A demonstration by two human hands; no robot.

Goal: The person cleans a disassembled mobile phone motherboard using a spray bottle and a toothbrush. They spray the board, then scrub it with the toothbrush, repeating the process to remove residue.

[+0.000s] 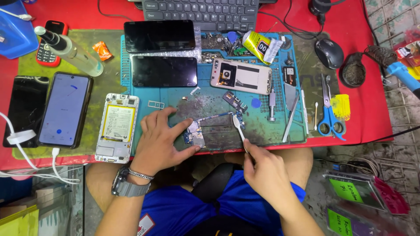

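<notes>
My left hand [158,140] rests on the blue repair mat [210,98] and pins down a small phone circuit board [195,132] with thumb and forefinger. My right hand [265,169], at the table's near edge, grips a white plastic pry tool [239,126] whose tip touches the right end of the board. An opened white phone with its battery showing [117,127] lies just left of my left hand. A pale phone back cover [241,75] lies farther back on the mat.
Two black screens [159,36] [164,71] lie at the mat's back left. A lit phone [64,109] on a white cable, a dark phone [25,109], a syringe-like bottle [70,50], blue scissors [328,113], tweezers [290,113], a mouse [329,53] and a keyboard [201,13] surround it.
</notes>
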